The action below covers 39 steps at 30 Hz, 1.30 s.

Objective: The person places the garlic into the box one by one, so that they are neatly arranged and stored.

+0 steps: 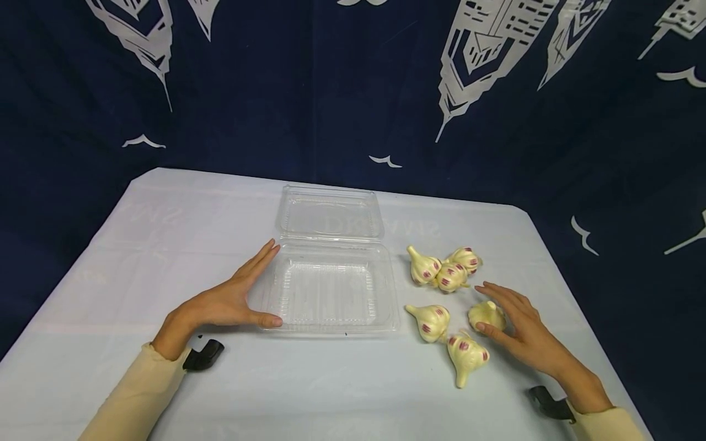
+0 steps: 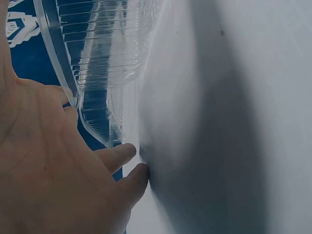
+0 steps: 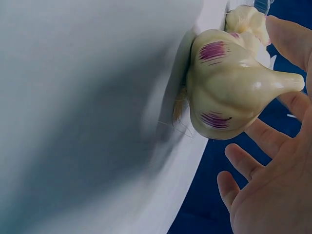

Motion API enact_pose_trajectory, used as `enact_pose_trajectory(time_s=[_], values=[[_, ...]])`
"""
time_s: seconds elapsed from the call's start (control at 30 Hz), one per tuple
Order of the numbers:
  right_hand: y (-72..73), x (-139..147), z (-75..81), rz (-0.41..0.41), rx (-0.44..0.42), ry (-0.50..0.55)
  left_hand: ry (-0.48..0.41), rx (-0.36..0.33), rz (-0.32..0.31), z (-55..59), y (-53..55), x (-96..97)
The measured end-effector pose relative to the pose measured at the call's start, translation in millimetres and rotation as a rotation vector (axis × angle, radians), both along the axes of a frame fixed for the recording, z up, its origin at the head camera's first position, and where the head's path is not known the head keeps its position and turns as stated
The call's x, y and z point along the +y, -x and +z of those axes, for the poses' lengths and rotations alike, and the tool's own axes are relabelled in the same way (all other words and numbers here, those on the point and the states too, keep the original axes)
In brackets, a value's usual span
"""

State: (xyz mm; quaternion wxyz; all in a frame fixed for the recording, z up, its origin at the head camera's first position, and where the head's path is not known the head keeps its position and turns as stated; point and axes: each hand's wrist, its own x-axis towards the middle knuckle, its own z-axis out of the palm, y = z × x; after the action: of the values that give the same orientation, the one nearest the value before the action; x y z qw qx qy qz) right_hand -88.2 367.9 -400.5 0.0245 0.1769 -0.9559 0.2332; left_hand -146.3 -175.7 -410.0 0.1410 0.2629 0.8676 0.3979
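Observation:
A clear plastic clamshell box (image 1: 331, 327) lies with its lid (image 1: 331, 214) folded back. Beside its left edge is my left hand (image 1: 234, 300), thumb and fingers spread; in the left wrist view, fingertips are against the box rim (image 2: 58, 73). My right hand (image 1: 515, 327) reaches around a garlic bulb (image 1: 485, 316), thumb at its near side and fingers beyond it, without a closed grip. Two more bulbs, one (image 1: 432, 321) and another (image 1: 467, 355), lie just left of that hand. The right wrist view has a purple-streaked bulb (image 3: 224, 87) before loosely extended fingers.
A cluster of garlic bulbs (image 1: 423, 268) sits farther back, right of the box. Everything rests on a white-covered table (image 1: 209, 386). Behind it hangs a dark blue cloth (image 1: 248, 110) with white building prints.

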Motion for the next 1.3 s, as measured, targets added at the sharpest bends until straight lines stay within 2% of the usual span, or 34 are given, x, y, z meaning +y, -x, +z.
enact_pose_trajectory(time_s=[0.4,0.8,1.0,1.3], values=[[-0.5,-0.9,-1.7,0.007,-0.019,-0.016,0.001,-0.006,-0.024,2.2,0.1,-2.8],[0.7,0.0,-3.7,0.038,0.027,-0.025,0.004,-0.015,-0.016,3.0,-0.7,-3.1],[-1.5,-0.1,-5.5,0.025,0.055,-0.069,0.01,-0.014,-0.022,3.9,0.0,-3.2],[-0.6,-0.2,-4.5,0.02,0.054,-0.054,0.037,-0.015,-0.022,6.9,1.6,-1.4]])
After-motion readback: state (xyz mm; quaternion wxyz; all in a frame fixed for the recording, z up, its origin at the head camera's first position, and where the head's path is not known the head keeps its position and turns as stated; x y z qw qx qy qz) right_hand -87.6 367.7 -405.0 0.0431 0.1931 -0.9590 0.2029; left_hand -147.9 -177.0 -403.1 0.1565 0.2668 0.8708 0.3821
